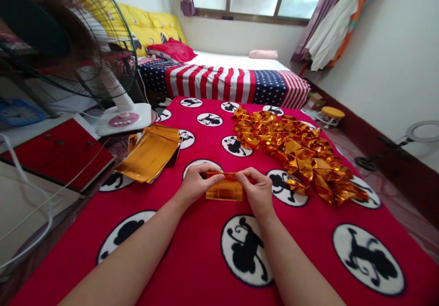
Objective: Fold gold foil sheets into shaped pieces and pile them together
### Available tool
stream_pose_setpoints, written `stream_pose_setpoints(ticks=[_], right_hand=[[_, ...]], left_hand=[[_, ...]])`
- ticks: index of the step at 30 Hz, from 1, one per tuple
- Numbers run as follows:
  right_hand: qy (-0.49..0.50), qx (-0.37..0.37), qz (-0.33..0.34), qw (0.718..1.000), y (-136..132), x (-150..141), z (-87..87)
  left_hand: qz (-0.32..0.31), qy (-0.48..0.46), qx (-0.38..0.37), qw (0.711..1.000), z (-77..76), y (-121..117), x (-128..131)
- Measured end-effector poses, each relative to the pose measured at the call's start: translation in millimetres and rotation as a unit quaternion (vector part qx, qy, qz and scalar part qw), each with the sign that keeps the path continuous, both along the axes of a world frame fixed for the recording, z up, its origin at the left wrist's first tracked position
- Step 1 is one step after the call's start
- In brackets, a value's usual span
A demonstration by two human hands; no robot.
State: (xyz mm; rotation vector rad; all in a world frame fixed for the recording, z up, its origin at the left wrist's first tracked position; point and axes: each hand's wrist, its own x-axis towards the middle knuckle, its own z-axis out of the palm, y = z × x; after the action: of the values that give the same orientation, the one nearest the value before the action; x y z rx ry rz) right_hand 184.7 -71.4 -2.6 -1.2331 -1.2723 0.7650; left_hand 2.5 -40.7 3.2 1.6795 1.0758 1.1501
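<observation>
Between both hands is a sheet of gold foil paper [225, 190], its far edge folded over in a narrow strip. My left hand [200, 182] pinches that edge at the left, thumb on top. At the right end, my right hand [255, 186] pinches the same edge with thumb and fingers. The undersides of the fingers are hidden. A stack of flat gold foil sheets [151, 153] lies to the left. Over to the right spreads a heap of folded gold foil pieces [295, 148], one small piece [297, 186] nearest my right hand.
A red cloth [195, 260] with round black-and-white figures covers the work surface. At the left stand a fan [123, 107] and a red-fronted cabinet [61, 150]. Beyond is a bed with a flag-patterned cover [212, 82]. A yellow stool [332, 112] stands at the right.
</observation>
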Motion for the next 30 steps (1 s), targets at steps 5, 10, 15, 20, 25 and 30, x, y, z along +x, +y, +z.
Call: stream_pose_setpoints(ticks=[5,10,15,20,25,30], right_hand=[[-0.025,-0.004,0.004,1.000,-1.9,-1.5,3.2],[-0.057,0.033,0.015,0.998,-4.5,-1.7,7.0],[-0.078,0.038,0.042,0.995,-4.3,-0.8,6.6],[-0.065,0.047,0.044,0.996,-2.8,0.1,5.0],[-0.054,0.050,0.050,0.996,-3.4,-0.7,6.6],[-0.067,0.043,0.065,0.995,-3.0,-1.4,5.3]], left_hand=[[0.005,0.016,0.016,1.000,3.6,-2.7,3.4],[-0.006,0.024,0.038,0.999,2.8,-2.6,2.7],[-0.017,0.025,0.067,0.997,2.6,-2.1,2.6],[-0.012,0.011,0.052,0.998,1.4,-1.5,1.8],[0.019,-0.013,0.034,0.999,-0.9,0.0,0.0],[0.007,-0.005,0.052,0.999,1.4,-1.2,0.9]])
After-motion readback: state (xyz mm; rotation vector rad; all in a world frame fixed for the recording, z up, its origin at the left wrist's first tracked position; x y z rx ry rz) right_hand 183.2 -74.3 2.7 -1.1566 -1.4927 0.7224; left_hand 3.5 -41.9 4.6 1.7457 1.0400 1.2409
